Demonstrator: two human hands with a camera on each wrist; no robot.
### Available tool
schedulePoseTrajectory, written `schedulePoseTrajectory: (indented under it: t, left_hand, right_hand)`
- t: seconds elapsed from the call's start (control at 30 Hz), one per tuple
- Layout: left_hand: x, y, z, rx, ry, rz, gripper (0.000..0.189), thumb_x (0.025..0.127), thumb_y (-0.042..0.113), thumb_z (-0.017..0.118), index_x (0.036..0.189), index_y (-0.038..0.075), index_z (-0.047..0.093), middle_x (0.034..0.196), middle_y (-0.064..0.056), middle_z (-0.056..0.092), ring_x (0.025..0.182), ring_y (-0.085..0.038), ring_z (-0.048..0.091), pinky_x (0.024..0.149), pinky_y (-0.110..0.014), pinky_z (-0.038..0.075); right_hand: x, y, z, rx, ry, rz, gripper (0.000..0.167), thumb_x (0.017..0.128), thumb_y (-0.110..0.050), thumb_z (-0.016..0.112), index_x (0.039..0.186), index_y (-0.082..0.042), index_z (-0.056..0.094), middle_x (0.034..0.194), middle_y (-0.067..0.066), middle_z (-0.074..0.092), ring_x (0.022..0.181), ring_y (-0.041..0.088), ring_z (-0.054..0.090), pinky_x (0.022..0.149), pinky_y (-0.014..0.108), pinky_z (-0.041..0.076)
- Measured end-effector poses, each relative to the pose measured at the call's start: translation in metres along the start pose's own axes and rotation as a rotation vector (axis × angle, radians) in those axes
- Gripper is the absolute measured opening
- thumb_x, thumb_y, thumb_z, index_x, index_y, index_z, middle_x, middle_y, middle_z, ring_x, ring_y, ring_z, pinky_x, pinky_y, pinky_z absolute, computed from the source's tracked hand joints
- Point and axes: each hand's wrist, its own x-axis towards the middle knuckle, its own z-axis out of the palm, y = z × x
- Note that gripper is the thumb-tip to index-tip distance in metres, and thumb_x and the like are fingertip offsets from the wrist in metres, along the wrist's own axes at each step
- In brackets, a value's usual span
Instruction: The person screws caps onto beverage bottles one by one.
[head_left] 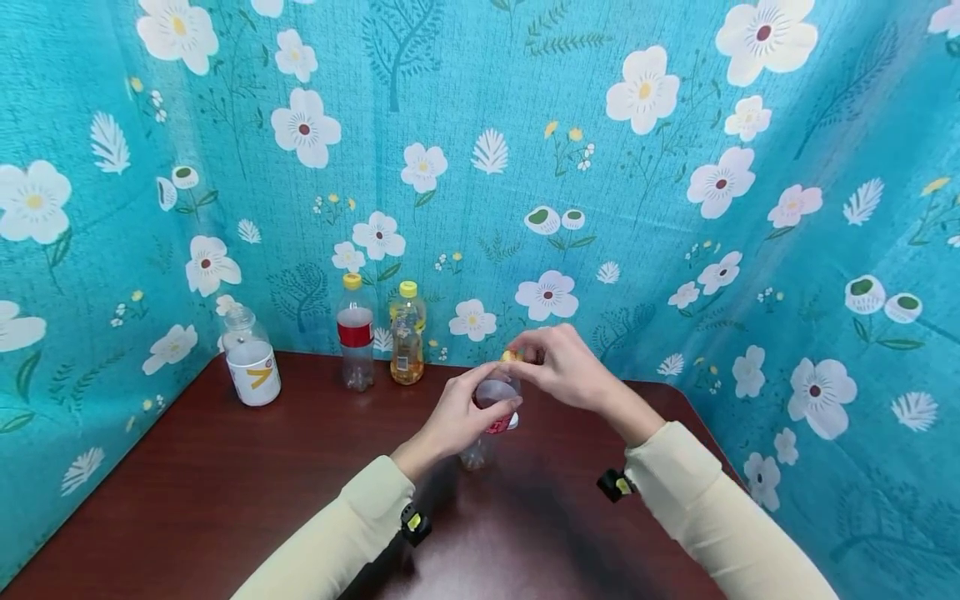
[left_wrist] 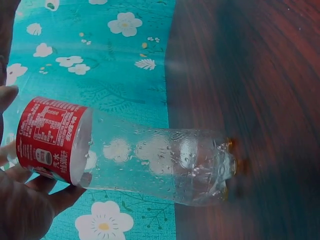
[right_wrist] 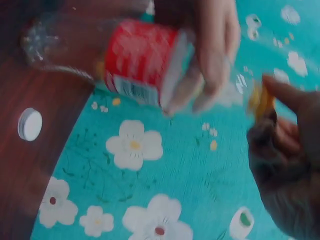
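Note:
A clear plastic bottle point(head_left: 476, 455) with a red label point(right_wrist: 142, 57) is gripped around its upper body by my left hand point(head_left: 459, 414). Droplets cling to the bottle's inside in the left wrist view. At the bottle's mouth, my right hand point(head_left: 564, 363) pinches a yellow cap point(right_wrist: 261, 100) between thumb and fingers. Whether the cap is seated on the thread cannot be told, as the right wrist view is blurred. The base of the bottle point(left_wrist: 210, 167) is close to the table; contact is unclear.
A white cap point(right_wrist: 31, 124) lies on the dark wooden table point(head_left: 225, 492) beyond the bottle. Farther left stand an uncapped white-labelled bottle point(head_left: 253, 373), a red-labelled bottle with yellow cap point(head_left: 356, 328) and a yellow-capped bottle of amber liquid point(head_left: 407, 337). A floral curtain point(head_left: 480, 250) borders the table.

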Motion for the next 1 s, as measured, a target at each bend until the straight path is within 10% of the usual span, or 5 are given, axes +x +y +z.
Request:
schedulePoseTrajectory:
  t: [0.4, 1.0]
  left_hand:
    - [-0.002, -0.002, 0.003, 0.067, 0.055, 0.039, 0.050, 0.093, 0.030, 0.077, 0.140, 0.023, 0.061, 0.126, 0.004, 0.069, 0.112, -0.011, 0.065, 0.092, -0.033, 0.057]
    - [-0.002, 0.006, -0.012, 0.045, 0.065, -0.030, 0.047, 0.090, 0.043, 0.079, 0.133, 0.033, 0.062, 0.126, 0.006, 0.068, 0.107, -0.008, 0.065, 0.088, -0.034, 0.057]
  right_hand:
    - [0.004, -0.042, 0.018, -0.240, 0.118, 0.269, 0.053, 0.094, -0.027, 0.075, 0.050, -0.010, 0.051, 0.043, 0.000, 0.037, 0.036, 0.017, 0.036, 0.038, 0.026, 0.025]
    - [-0.004, -0.020, 0.001, -0.080, 0.060, 0.114, 0.017, 0.095, -0.032, 0.075, 0.089, -0.017, 0.072, 0.064, -0.008, 0.057, 0.058, 0.010, 0.052, 0.053, 0.030, 0.044]
